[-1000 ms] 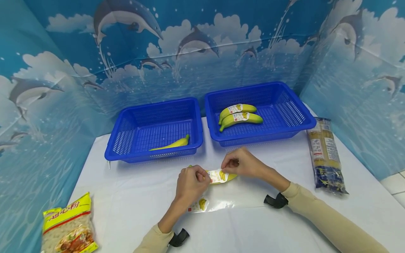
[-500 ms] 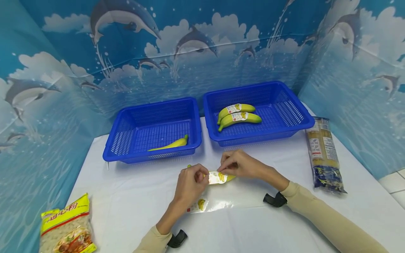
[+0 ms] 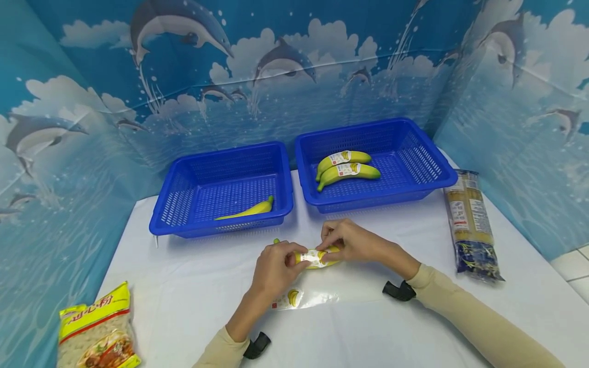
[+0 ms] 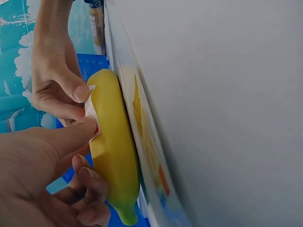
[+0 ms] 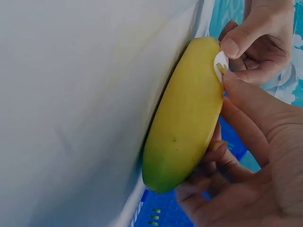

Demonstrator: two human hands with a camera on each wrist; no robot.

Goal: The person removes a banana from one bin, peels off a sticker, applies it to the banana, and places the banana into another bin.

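A yellow banana [image 4: 113, 137] with a green stem lies on the white table between both hands. Along its upper side sits a white label [image 3: 313, 258] with a banana picture. My left hand [image 3: 274, 271] grips the stem half, thumb pressing the label's left end and fingers curled on the far side. At the other half my right hand [image 3: 356, 242] holds the banana the same way, its thumb on the label's right end. Both thumbs press close to the label's edges. Just in front of the banana lies a clear label sheet [image 3: 354, 291] with another banana label [image 3: 292, 297].
A blue basket [image 3: 184, 230] at back left holds one banana [image 3: 257, 207]. In the blue basket [image 3: 368, 202] at back right lie two labelled bananas [image 3: 363, 173]. A yellow food bag [image 3: 98, 327] lies at front left, a long noodle packet [image 3: 471, 225] at right.
The label has come down from being stretched between both hands to lying against the banana. My fingers have shifted from its ends to grip around the banana; the right hand moved slightly left.
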